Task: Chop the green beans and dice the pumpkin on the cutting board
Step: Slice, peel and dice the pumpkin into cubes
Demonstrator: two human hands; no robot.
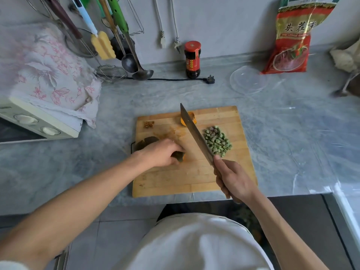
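The right hand [234, 179] has a closed grip around the handle of a cleaver [194, 134], thumb laid along the top near the blade. The blade runs diagonally up and away over the wooden cutting board [194, 176], its tip above the board's far edge. Whether the edge touches the board cannot be determined.

The left hand [160, 152] has a narrow, curled grip on a pumpkin piece [180, 155] with dark green skin and orange flesh, pressing it to the board left of the blade. A second dark-skinned pumpkin piece [145, 143] lies at the board's left edge, just behind the left hand. A third orange pumpkin chunk [188, 118] sits near the board's far edge, partly behind the blade.

The chopped green beans [217, 141] form a pile on the right half of the board, just beside the blade.

The board lies on a grey marbled worktop [292, 133]. Beyond the board, against the wall, stands a dark sauce jar [192, 59] with a red lid. A clear plastic lid [248, 79] and a red food packet [292, 38] sit beyond the board to the right. Beyond the board to the left are a floral cloth [46, 71] draped over a small oven [35, 123], and hanging ladles [136, 65].
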